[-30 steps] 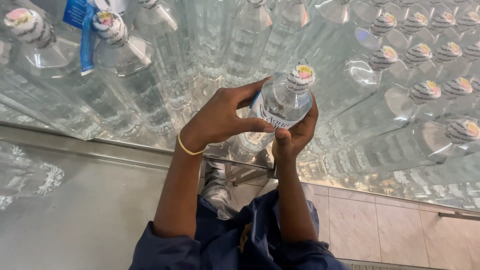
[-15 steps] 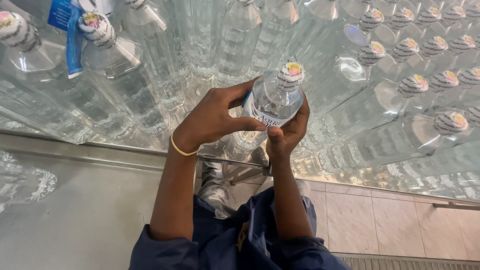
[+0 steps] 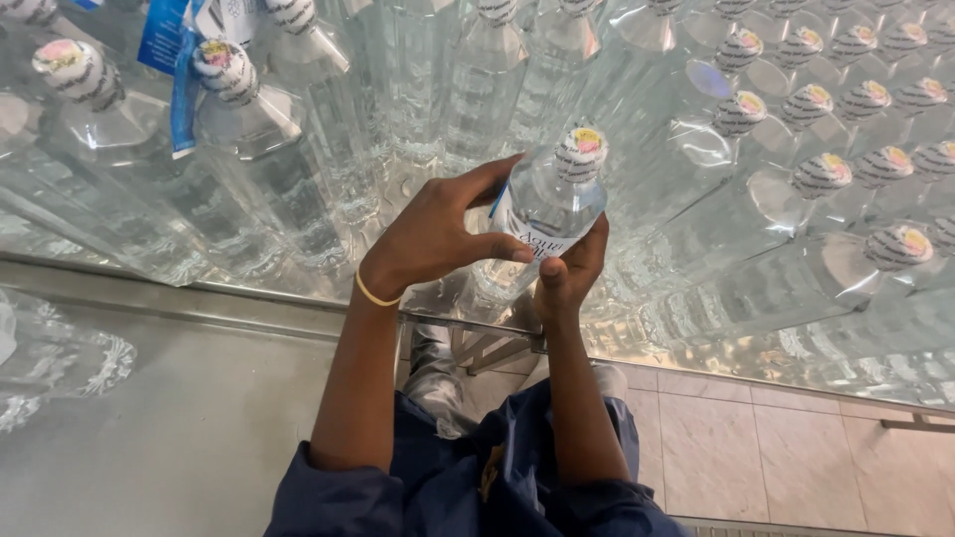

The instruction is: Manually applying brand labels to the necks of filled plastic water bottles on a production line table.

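light: bright, even for you | glare: white glints across the clear bottles (image 3: 298, 189) | edges: bowed, wide-angle | focus: sharp, little blur

My arms are bare from the elbows down. Dark navy sleeves (image 3: 328, 492), pushed up and bunched, same navy garment over my chest. Thin yellow band (image 3: 376, 295) circles my wrist just behind my left hand (image 3: 433, 239). Right hand (image 3: 572, 273) bare; small yellowish patch on the chest, maybe a badge.
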